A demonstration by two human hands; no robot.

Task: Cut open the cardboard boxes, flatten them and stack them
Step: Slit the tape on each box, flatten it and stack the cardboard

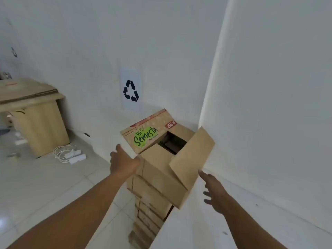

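In the middle of the frame a brown cardboard box with a green "Teh Semesta" label (158, 169) is sitting on top of a tall stack of brown cardboard boxes (149, 218), which is standing on the white tiled floor (45, 186) in the corner of the white walls (269, 87). Its top is open, and one plain brown flap (192, 155) is standing up, tilted to the right.

The left hand (124, 162) is reaching to the left upper corner of this box. Its grip is open, with the fingers stretched, and it is holding nothing; I cannot tell if it is touching the cardboard. The right hand (213, 193) is hovering just below the raised flap, its grip wide open, fingers spread and empty.

On the wall behind, a black recycling sign on white paper (131, 90) is hanging. At the left, a light wooden desk (30, 94) is standing, with white power strips with cables (71, 155) lying on the floor beside it.
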